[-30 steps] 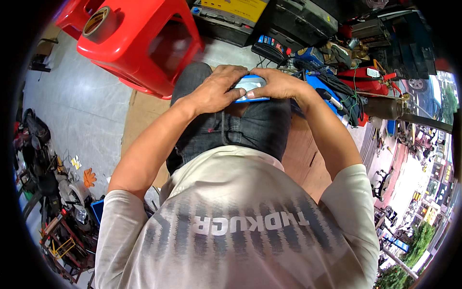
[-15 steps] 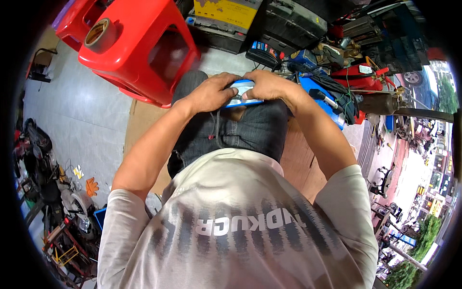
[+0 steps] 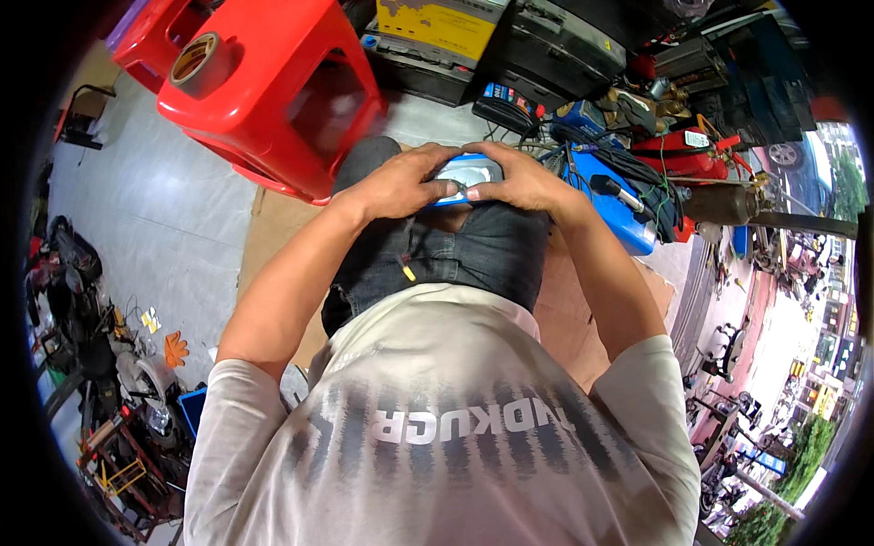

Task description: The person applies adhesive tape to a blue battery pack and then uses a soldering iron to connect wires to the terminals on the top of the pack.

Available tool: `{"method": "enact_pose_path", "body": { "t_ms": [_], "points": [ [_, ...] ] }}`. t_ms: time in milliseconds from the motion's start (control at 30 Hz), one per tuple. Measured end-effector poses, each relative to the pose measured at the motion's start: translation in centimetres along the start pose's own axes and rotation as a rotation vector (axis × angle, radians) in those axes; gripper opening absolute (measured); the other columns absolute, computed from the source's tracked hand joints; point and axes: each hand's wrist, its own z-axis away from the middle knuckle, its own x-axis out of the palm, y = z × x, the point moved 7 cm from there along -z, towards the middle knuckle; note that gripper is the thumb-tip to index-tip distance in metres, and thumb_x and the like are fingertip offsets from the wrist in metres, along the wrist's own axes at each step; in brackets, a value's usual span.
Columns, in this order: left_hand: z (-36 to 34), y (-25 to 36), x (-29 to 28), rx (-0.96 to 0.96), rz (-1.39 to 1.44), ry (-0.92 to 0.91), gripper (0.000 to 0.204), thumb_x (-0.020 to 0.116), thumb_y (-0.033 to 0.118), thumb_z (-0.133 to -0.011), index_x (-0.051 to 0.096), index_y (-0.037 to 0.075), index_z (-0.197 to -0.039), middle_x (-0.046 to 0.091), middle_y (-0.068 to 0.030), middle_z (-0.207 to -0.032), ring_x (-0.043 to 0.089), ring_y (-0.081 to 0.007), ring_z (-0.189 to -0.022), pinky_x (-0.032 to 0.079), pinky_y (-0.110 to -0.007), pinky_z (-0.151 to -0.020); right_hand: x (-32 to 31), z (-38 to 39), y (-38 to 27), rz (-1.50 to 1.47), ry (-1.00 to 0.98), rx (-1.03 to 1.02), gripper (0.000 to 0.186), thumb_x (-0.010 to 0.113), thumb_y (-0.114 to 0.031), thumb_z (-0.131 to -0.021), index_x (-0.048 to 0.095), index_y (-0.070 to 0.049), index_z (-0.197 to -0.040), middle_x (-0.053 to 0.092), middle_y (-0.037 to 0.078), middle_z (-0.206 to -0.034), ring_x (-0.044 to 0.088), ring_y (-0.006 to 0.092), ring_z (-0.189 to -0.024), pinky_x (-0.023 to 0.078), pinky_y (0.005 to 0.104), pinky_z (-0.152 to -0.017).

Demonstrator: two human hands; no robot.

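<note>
Over my lap I hold a small blue-edged block (image 3: pixel 472 171) with a pale, shiny top face; its exact kind does not show. My left hand (image 3: pixel 406 183) is closed on its left side, thumb lying on the top. On the opposite side my right hand (image 3: pixel 521 178) grips it the same way, and the two thumb tips are close together. Most of the fingers are hidden beneath and behind the block. A dark lead with a yellow end (image 3: pixel 409 273) hangs below my left hand over my trousers; where it starts is hidden.
A red plastic stool (image 3: pixel 264 86) with a tape roll (image 3: pixel 202 65) on top stands ahead left. Black batteries (image 3: pixel 423 64) line the back. To the right lie a blue case (image 3: pixel 605 205) and tangled cables. Cardboard (image 3: pixel 569 305) covers floor beneath me; an orange glove (image 3: pixel 176 349) lies left.
Both hands still hold the block, which has tilted so that more of its pale top shows. The lead has swung, and its yellow end now shows. The whole view has shifted slightly.
</note>
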Motion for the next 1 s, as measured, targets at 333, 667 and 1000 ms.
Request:
{"method": "enact_pose_path", "body": {
  "t_ms": [333,667,1000],
  "points": [
    [-1.2,0.3,0.2,-0.075,-0.052,-0.104,0.062,0.075,0.03,-0.108,0.058,0.002,-0.161,0.065,-0.0226,-0.158,0.062,-0.0355,-0.147,0.047,-0.044,-0.122,-4.9,-4.7,-3.5,0.469,-0.031,0.121,0.078,0.083,-0.064,-0.091,0.076,-0.005,-0.142,0.075,0.025,-0.139,0.073,0.0411,-0.131,0.059,0.053,-0.107],
    [-3.3,1.4,1.5,0.003,-0.087,-0.144,0.06,0.073,0.031,-0.109,0.059,0.004,-0.161,0.064,-0.0191,-0.161,0.06,-0.0368,-0.15,0.048,-0.047,-0.123,-0.5,-12.1,-24.9,0.816,-0.097,-0.291,0.045,0.082,-0.046,-0.093,0.083,-0.013,-0.124,0.081,0.018,-0.124,0.075,0.0372,-0.12,0.06,0.0515,-0.099],
    [-3.0,0.7,0.6,0.066,-0.205,-0.091,0.058,0.072,0.03,-0.11,0.058,0.004,-0.16,0.061,-0.0183,-0.163,0.059,-0.0366,-0.151,0.047,-0.047,-0.124,3.0,-12.5,-27.6,0.798,-0.065,-0.344,0.039,0.082,-0.041,-0.094,0.084,-0.013,-0.121,0.08,0.017,-0.125,0.073,0.0334,-0.122,0.058,0.0488,-0.101]
  ]
}}
